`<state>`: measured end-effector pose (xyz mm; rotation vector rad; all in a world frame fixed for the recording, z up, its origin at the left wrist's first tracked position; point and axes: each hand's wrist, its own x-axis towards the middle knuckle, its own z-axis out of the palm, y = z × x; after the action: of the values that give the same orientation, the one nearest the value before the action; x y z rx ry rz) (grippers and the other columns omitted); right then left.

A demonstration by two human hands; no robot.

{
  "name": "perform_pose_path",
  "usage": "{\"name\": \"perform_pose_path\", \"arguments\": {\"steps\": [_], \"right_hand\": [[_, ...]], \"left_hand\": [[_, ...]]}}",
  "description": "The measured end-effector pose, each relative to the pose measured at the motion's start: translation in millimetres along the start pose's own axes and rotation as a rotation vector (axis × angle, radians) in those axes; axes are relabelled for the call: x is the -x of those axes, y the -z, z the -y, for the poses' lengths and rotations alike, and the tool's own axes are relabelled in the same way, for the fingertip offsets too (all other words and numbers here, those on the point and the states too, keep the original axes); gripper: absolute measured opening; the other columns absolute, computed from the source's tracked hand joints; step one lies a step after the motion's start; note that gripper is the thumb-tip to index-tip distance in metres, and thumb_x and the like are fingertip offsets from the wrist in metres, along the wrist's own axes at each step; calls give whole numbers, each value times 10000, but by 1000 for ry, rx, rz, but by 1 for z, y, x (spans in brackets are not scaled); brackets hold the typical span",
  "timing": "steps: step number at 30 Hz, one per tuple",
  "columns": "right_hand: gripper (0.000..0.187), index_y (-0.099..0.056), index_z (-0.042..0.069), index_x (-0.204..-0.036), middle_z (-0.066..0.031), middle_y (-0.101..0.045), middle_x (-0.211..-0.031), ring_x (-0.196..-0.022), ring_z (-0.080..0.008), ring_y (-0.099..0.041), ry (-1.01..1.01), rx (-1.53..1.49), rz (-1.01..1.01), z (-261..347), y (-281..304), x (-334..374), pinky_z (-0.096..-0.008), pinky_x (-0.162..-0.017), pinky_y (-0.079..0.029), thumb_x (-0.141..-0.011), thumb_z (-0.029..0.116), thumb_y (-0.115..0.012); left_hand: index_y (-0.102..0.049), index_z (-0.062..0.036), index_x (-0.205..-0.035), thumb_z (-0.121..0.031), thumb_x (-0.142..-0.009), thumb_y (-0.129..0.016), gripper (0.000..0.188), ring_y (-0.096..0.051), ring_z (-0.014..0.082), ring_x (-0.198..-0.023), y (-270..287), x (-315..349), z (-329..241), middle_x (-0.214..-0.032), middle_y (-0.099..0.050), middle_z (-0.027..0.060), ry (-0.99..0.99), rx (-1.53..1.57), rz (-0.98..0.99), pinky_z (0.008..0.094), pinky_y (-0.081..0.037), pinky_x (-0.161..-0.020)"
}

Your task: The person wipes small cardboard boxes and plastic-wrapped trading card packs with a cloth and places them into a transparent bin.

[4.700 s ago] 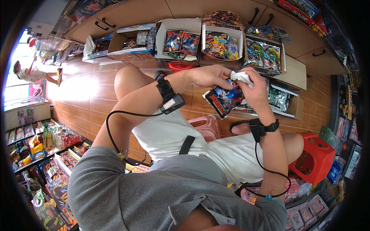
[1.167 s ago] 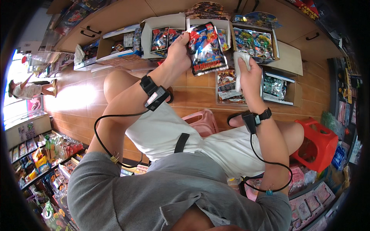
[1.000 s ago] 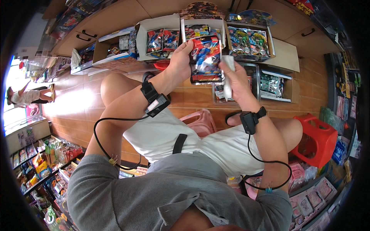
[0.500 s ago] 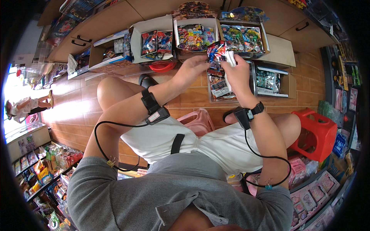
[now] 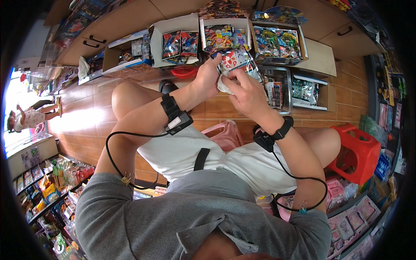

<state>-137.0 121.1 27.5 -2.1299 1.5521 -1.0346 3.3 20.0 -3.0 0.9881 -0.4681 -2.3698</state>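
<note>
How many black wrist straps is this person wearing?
2: the left wrist strap and the right wrist strap, one around each wrist. Both wrists show, so none seems hidden there.

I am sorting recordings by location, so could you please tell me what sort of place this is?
Most likely a toy shop: open boxes of colourful packets stand in a row, packaged goods crowd the lower left, and pink packages lie at the lower right.
</note>
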Motion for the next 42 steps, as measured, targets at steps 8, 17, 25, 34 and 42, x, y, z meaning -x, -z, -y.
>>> {"name": "perform_pose_path", "arguments": {"steps": [8,17,25,34,42], "right_hand": [[363,-730,78,-1039,-55,-619,-1005,-886,-260,-637,264,168,-101,-20,21,-9,-379,-729,-542,-688,7,-668],[232,-730,29,-1014,-96,-638,-971,-826,-287,-656,-142,7,-216,-45,32,-3,-359,-721,-525,-802,-22,-650],[367,-689,17,-1102,-116,-608,-1065,-923,-309,-632,16,33,-204,-24,23,-7,-393,-785,-522,-749,-69,-642],[213,-682,-1,-1063,-143,-626,-1026,-889,-339,-648,-227,146,-211,-62,32,-2,-401,-772,-527,-869,44,-608],[335,-687,13,-1022,-110,-639,-932,-800,-329,-655,-164,78,-160,-20,36,-14,-402,-692,-519,-842,285,-762]], "left_hand": [[-435,14,-1360,-296,-1110,-259,436,-573,362,-1233,-26,12,-22,-1336,-563,207,-98,89,77,576,-442,-1060],[-425,31,-1347,-153,-1100,-303,332,-616,332,-1181,-19,3,-23,-1314,-580,174,-189,11,67,518,-520,-1021],[-528,-42,-1315,-145,-1075,-409,287,-644,225,-1104,-14,8,5,-1215,-631,90,-34,-263,169,447,-552,-944],[-506,-20,-1282,-143,-1071,-435,253,-668,209,-1043,-22,12,-2,-1156,-644,94,-40,-356,52,416,-582,-848],[-466,-46,-1315,-179,-1078,-409,278,-677,255,-1026,-24,17,-12,-1195,-634,102,-158,-264,-207,465,-590,-830]]}}
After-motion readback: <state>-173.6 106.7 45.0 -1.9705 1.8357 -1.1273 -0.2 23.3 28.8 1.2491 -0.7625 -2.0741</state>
